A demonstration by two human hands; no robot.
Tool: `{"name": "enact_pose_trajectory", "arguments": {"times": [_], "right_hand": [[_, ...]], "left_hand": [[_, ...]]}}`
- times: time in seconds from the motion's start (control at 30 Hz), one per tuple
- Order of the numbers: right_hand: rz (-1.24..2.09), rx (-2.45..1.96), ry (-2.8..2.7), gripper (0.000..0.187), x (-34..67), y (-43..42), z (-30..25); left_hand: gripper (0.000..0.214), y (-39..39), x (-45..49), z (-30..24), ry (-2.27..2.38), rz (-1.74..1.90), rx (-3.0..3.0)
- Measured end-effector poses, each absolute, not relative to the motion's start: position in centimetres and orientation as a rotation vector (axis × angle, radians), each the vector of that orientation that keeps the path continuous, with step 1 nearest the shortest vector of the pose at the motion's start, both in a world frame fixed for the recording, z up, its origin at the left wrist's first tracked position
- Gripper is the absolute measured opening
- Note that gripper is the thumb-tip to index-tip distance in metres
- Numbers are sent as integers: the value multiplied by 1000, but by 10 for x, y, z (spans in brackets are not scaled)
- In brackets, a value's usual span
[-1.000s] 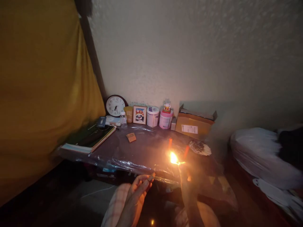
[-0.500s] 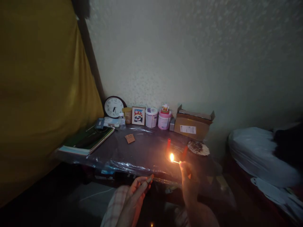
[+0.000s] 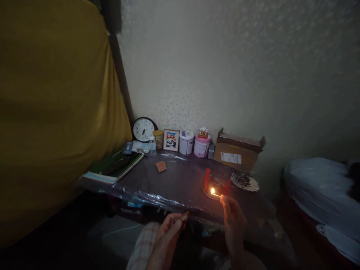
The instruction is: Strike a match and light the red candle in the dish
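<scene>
My right hand (image 3: 234,219) pinches the end of a burning match (image 3: 217,195), its small flame pointing left. That flame is over the near part of a round shiny plate (image 3: 203,189). On the plate stand two red candles, the left candle (image 3: 207,175) upright and the right candle (image 3: 227,185) dim and partly blurred; I cannot make out a flame on either. My left hand (image 3: 169,233) is closed around a small, pale, matchbox-like piece (image 3: 184,218) at the table's front edge, most of it hidden by the fingers.
A plastic-covered table (image 3: 177,183) holds a small brown card (image 3: 161,166) and a heap of dark-tipped sticks (image 3: 244,181). Along the wall stand a clock (image 3: 144,129), a picture frame (image 3: 171,140), tubs and a cardboard box (image 3: 236,152). Books (image 3: 116,168) lie left.
The match flame has shrunk and the light around it has dimmed. The whole view has shifted, so things appear farther right and slightly lower. Both hands keep their hold.
</scene>
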State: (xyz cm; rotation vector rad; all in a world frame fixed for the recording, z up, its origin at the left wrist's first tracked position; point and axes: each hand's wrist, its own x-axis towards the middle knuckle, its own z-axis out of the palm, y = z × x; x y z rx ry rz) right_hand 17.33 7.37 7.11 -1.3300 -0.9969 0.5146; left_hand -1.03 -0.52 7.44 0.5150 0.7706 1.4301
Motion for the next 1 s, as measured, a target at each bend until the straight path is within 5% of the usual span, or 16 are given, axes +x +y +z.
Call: {"name": "enact_pose_trajectory", "arguments": {"times": [1.0], "right_hand": [[810,-1083,-949,17,180,81,90]], "left_hand": [[11,-5,-13,76,738,1419,521]]}}
